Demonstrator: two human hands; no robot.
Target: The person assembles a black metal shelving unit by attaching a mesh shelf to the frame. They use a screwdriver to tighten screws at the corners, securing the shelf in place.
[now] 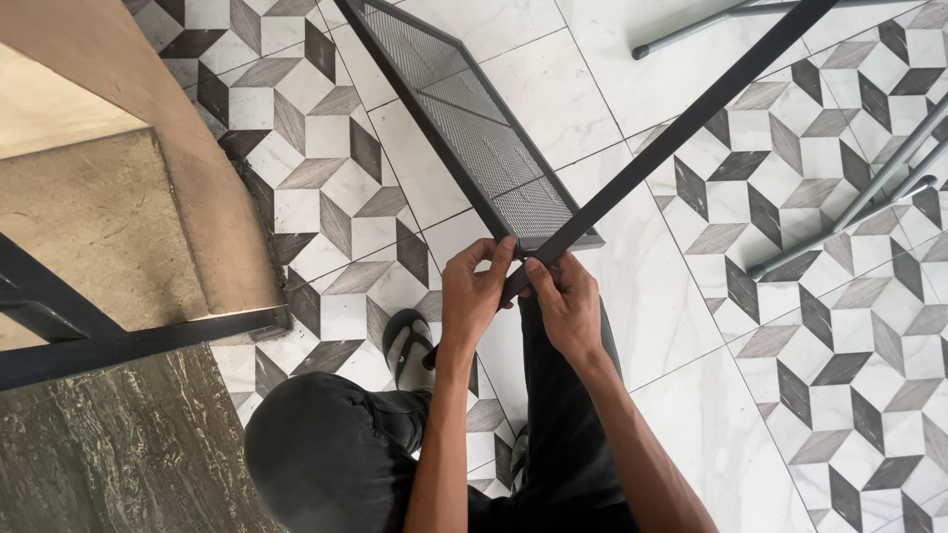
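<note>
A long, flat black metal bar is shown running diagonally, its long axis rising from the hands near the middle of the view to the upper right edge. Its lower end is pinched by the left hand and the right hand, both closed on it with fingertips and thumbs, just below the near corner of a black rectangular shelf panel of fine wire mesh in a metal frame. The panel's long axis is seen slanting from that corner toward the upper left, tilted above the floor. A glossy tiled floor of white marble-look squares and grey-and-black cube-pattern tiles is visible beneath. Grey metal tubes are laid at right. A tan stone step crossed by a black rail is shown at left. A black-trousered knee and a sandalled foot are seen below.
</note>
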